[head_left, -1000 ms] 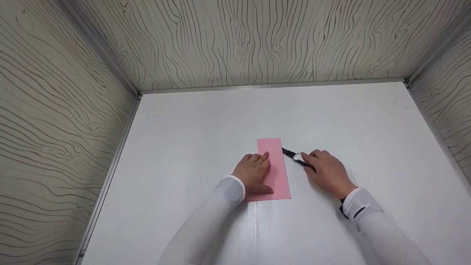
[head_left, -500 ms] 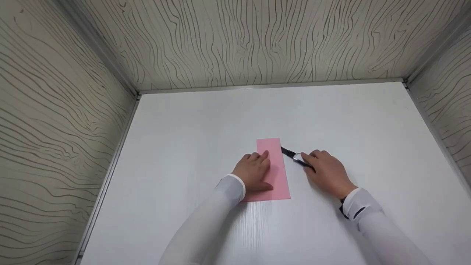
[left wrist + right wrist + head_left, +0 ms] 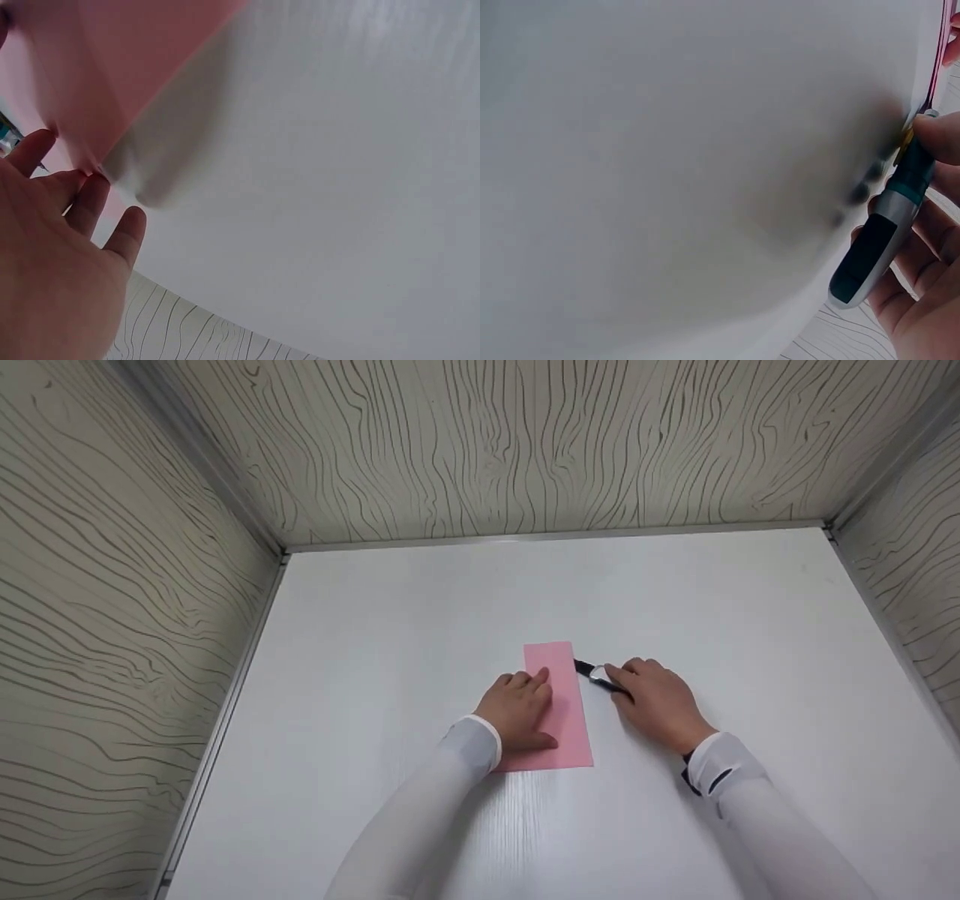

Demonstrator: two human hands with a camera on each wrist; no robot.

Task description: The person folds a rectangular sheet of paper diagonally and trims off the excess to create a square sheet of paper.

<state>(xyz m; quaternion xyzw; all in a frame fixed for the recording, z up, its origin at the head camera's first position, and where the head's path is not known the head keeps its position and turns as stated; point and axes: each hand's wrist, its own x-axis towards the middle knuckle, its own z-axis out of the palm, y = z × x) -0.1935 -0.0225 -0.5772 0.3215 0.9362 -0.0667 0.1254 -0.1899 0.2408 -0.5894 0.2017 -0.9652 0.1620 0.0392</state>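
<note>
A pink sheet of paper (image 3: 564,712), folded into a layered strip, lies in front of me on the white table. My left hand (image 3: 514,709) rests on its left part with the fingers spread, and the thumb reaches across near the bottom edge. Seen from the left wrist, the fingertips (image 3: 96,187) meet the paper's edge. My right hand (image 3: 660,701) grips a slim black-and-silver tool (image 3: 598,675), whose black end meets the paper's right edge. Fingers curl round its rounded handle (image 3: 874,244) in the right wrist view. Which kind of tool it is, I cannot tell.
The white tabletop (image 3: 420,615) spreads round the paper on all sides. Wood-grain panels (image 3: 480,442) stand behind it and at both sides, joined by grey metal strips (image 3: 420,542) along the table's edges.
My right hand has shifted slightly left toward the paper with the tool, and less of its black end shows beside the edge. The left hand and the paper have stayed in place.
</note>
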